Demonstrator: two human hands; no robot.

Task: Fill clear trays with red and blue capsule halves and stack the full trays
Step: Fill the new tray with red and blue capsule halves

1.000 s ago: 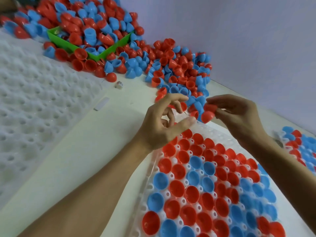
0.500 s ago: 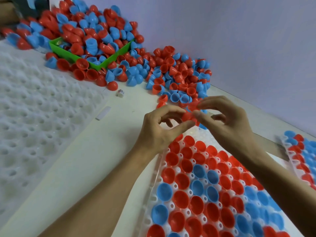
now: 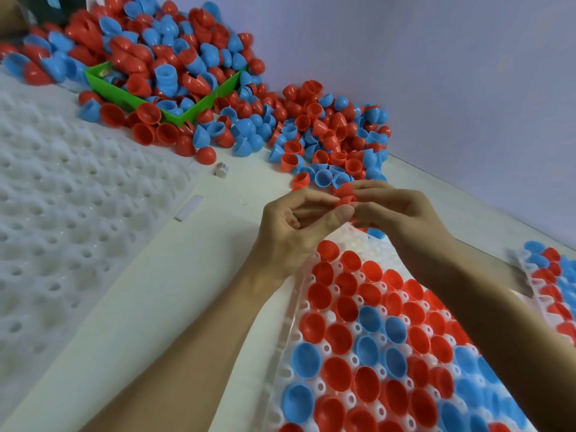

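We judge the red capsule halves [image 3: 345, 194] pinched between our two hands to be thin, light, stiff plastic cups, smooth enough to slip; they look nested together, so we would take each by its rim, one fingertip inside and the thumb outside, and pull apart gently. Left hand [image 3: 296, 226]: fingers curled, thumb and forefinger pinching the near side of the red halves. Right hand [image 3: 396, 210]: fingers curled over, pinching the far side, fingertips touching those of the left. Both hands hover just above the far, unfilled corner of the clear tray [image 3: 358, 244], forearms reaching in from the near edge. The tray lies on the table [image 3: 174, 275], most pockets filled with red and blue halves, open side up. A loose pile of halves [image 3: 327, 138] sits just beyond the hands; a green bin [image 3: 131, 95] heaped with more lies further left. A second filled tray [image 3: 551, 282] shows at right, and a stack of empty white trays [image 3: 62, 213] at left.
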